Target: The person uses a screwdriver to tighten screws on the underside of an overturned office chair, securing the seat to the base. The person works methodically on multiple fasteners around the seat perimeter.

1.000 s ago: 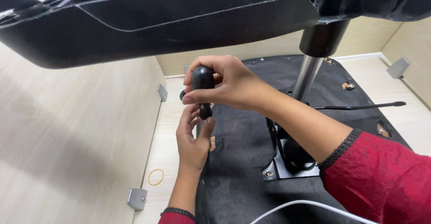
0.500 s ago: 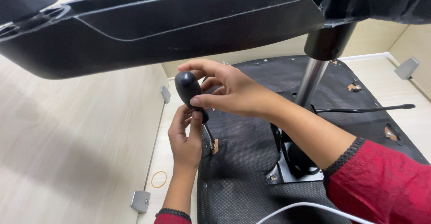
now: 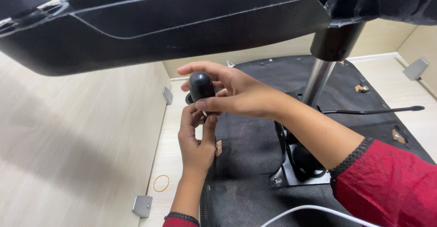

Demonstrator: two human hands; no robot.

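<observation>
A screwdriver with a rounded black handle (image 3: 200,85) stands upright over the left edge of an overturned chair's black fabric seat underside (image 3: 255,149). My right hand (image 3: 241,97) grips the handle from the right, thumb in front and fingers spread behind. From below, my left hand (image 3: 195,142) reaches up and pinches the shaft just under the handle. The tip is hidden behind its fingers.
A black chair base leg (image 3: 173,26) spans the top of the view, on a chrome gas cylinder (image 3: 316,83) fixed to a black mounting plate (image 3: 296,177). A thin lever (image 3: 373,112) sticks out right. A rubber band (image 3: 160,183), metal brackets (image 3: 142,205) and a white cable (image 3: 314,210) lie nearby.
My right hand has shifted its grip around the handle, which leaned left and came back upright. My left hand has stayed at the shaft.
</observation>
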